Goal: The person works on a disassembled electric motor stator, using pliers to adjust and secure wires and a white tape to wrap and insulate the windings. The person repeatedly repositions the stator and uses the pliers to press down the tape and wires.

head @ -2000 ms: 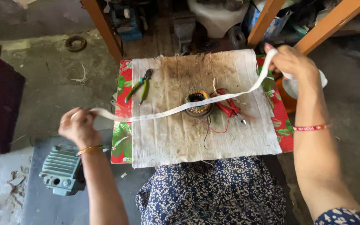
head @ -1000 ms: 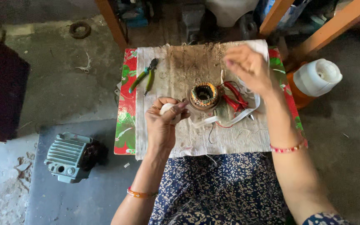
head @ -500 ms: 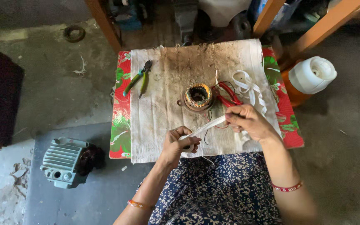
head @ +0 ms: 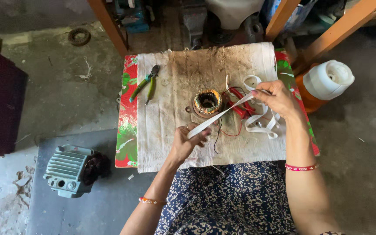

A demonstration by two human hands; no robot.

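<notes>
Concrete floor on the left carries a pale green motor housing [head: 68,170]. Green-handled pliers [head: 144,84] lie on the stained cloth [head: 166,130] covering the table [head: 126,130]. The left hand [head: 188,141] has its grip pinched together on one end of a white tape [head: 218,116], which runs taut across a copper-wound stator [head: 207,102] to the right hand [head: 277,99], whose grip is closed on it above loose tape coils and red wires [head: 240,109]. Off the table's right edge stands an orange container with a white lid [head: 327,80]

orange container [head: 308,98] with white cap, perhaps a bottle, right of table [head: 127,130].
</notes>
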